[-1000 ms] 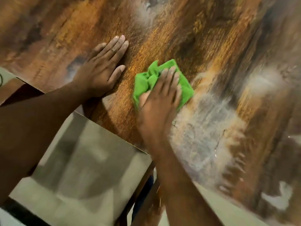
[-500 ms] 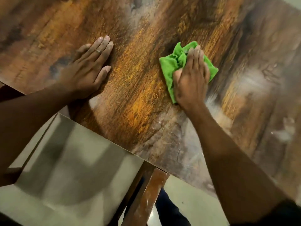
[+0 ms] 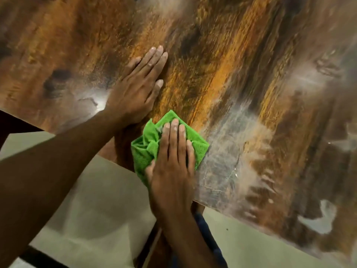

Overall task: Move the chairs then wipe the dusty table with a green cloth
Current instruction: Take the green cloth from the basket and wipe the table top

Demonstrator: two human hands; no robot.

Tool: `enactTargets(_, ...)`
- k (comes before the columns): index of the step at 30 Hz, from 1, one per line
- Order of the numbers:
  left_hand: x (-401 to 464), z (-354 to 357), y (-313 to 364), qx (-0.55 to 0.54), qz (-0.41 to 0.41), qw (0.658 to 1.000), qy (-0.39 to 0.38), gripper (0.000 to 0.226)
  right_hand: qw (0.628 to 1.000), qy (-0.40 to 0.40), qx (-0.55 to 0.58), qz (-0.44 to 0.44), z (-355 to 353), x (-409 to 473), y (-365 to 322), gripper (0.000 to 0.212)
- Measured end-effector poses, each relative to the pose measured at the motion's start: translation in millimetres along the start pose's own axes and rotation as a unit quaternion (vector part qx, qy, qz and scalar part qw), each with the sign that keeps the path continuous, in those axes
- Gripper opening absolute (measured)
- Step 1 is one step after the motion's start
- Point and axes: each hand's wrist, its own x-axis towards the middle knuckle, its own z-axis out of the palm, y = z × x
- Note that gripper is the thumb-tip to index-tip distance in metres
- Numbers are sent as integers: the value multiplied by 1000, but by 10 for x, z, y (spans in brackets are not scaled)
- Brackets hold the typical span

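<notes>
Wiping at the near edge of the table (image 3: 222, 55)!
Right hand (image 3: 172, 171) flat, pressing cloth (image 3: 148, 149); left hand (image 3: 135, 93) spread flat on wood, holding nothing.

Dark brown and orange wood-grain tabletop (image 3: 222, 60), streaked with pale grey dust on the right side and near the front edge. Crumpled bright green microfibre cloth (image 3: 147, 149) lying at the front edge, pressed under the flat right hand (image 3: 173, 171). Left hand (image 3: 138, 89) resting flat, just beyond the cloth. Pale grey-green floor (image 3: 100, 206) below the edge
</notes>
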Motion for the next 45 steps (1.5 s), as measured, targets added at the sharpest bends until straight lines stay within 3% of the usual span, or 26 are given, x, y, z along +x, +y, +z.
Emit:
enactTargets(6, 10, -42, 47, 18, -9, 1000, -7, 62, 991, 41, 28, 122, 58, 237, -292, 86)
enactTargets(16, -23, -64, 46, 0, -12, 1000, -15, 63, 993, 95, -22, 66, -478, 1885, 930, 77)
enactTargets(22, -29, -61, 64, 16, -8, 1000, -4, 61, 997, 52, -4, 65, -275, 920, 383, 75)
enactTargets(27, -18, -35, 72, 18, -7, 1000, -1, 61, 999, -32, 25, -26, -118, -72, 5, 81)
enactTargets(31, -28, -27, 68, 19, -4, 1000, -3, 62, 1000, -2, 5, -6, -194, 148, 393, 79)
enactTargets(36, -48, -29, 63, 14, -1, 1000, 0, 62, 997, 73, -22, 34, -467, 1230, 1065, 74)
enactTargets(39, -66, -34, 61, 15, 3, 1000, 3, 62, 996, 66, -43, 32, -606, 1639, 1384, 76)
enactTargets(45, -62, -55, 95, 22, 5, 1000, 7, 61, 996, 49, 7, 70, -400, 840, 766, 75)
